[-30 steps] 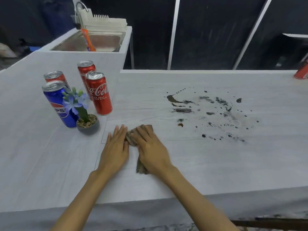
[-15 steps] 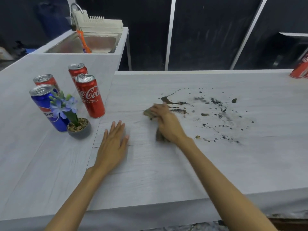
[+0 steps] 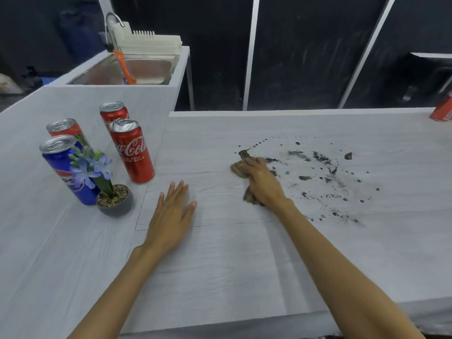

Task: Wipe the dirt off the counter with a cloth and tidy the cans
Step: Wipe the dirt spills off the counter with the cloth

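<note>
**Cloth meets the spill on a pale counter**

A person's right hand [image 3: 263, 183] presses flat on a brown cloth [image 3: 238, 169], fingers spread over it and not curled closed, the cloth bunched beneath the palm at the left edge of a scatter of dark dirt [image 3: 318, 172] on the counter [image 3: 220, 265]. The left hand [image 3: 171, 220] lies open and empty, palm down on the bare surface nearer the camera. Farther left, three red cans [image 3: 132, 150] and a blue can [image 3: 66, 167] stand upright around a small potted flower [image 3: 107, 187]. Another red can [image 3: 442, 111] lies at the far right edge. A sink [image 3: 146, 69] sits behind the cans
</note>
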Demonstrator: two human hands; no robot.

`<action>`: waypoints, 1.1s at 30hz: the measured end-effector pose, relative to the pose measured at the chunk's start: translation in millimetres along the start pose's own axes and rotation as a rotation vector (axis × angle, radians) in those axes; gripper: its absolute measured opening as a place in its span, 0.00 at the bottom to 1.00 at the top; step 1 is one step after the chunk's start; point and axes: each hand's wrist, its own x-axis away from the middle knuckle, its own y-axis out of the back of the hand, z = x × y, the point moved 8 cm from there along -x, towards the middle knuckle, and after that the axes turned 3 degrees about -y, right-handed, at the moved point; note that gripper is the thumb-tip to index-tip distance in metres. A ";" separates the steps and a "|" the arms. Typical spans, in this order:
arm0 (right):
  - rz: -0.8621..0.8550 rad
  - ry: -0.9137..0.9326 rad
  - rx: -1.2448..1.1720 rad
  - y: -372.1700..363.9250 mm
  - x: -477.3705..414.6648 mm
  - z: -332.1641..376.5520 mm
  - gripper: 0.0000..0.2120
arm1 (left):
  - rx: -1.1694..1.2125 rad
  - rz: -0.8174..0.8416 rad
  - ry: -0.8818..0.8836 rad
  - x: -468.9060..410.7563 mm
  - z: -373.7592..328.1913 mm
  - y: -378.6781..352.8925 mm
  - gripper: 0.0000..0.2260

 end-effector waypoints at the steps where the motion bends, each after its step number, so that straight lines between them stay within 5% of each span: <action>1: -0.010 -0.064 -0.037 6.6 -1.1 -9.5 0.23 | 0.005 0.004 -0.003 -0.7 -1.1 1.1 0.25; 3: -0.060 -0.118 -0.164 19.1 2.8 -1.7 0.22 | 0.012 0.006 -0.002 -2.3 -1.7 3.8 0.25; 6: -0.015 0.080 -0.301 18.8 24.2 66.7 0.25 | 0.025 -0.039 0.000 -4.6 -0.1 9.2 0.24; 9: 0.057 0.205 -0.183 -22.3 59.9 111.4 0.23 | 0.065 -0.043 -0.005 -2.4 1.5 7.7 0.22; 14: 0.079 0.120 -0.039 -33.9 54.2 87.4 0.22 | 0.060 0.006 -0.046 5.5 -1.3 -0.3 0.23; 20: -0.059 -0.229 -0.282 11.4 22.3 9.0 0.21 | 0.054 0.074 -0.094 7.5 -21.4 -11.8 0.23; 25: -0.363 -0.444 -0.565 93.4 83.5 -41.1 0.18 | 0.034 0.104 -0.185 1.8 -55.1 -29.7 0.23; 30: -0.708 -0.702 -0.346 152.9 210.5 -121.7 0.19 | 0.027 0.128 -0.270 -1.9 -99.0 -61.4 0.23; 33: -0.561 -0.855 0.004 138.0 237.4 -154.1 0.18 | 0.058 0.119 -0.303 -4.9 -116.4 -74.6 0.23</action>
